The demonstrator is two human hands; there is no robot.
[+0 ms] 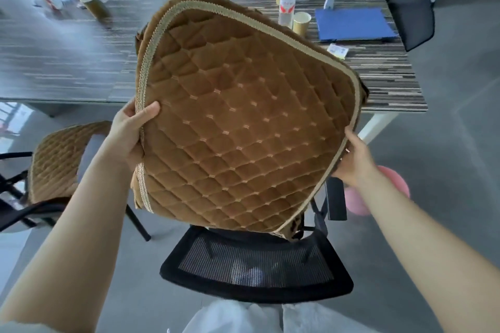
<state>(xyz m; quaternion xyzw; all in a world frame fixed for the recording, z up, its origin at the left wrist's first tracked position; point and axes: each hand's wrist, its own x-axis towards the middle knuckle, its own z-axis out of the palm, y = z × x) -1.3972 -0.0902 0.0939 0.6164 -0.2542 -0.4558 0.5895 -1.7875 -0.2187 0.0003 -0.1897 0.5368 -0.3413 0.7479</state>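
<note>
A brown quilted cushion (243, 121) with a beige braided border is being held up in the air by both hands, tilted, with its stitched face being shown to the camera. It is being held above a black mesh chair (257, 265) and in front of a striped table (81, 57), with neither being touched by it. The cushion's left edge is being pinched by the left hand (130, 138): the thumb (148, 112) is being pressed on the front face, while the other fingers are being hidden behind the fabric. The lower right edge is being gripped by the right hand (354, 159), whose fingers are being curled round the border and mostly hidden from view. A second cushion (56, 159) of the same kind is being carried by another chair at the left. Water bottles (288, 0), paper cups (301, 23) and blue folders (354, 24) are being borne by the table, and a pink ball (395, 184) is lying on the floor just beyond the right hand
</note>
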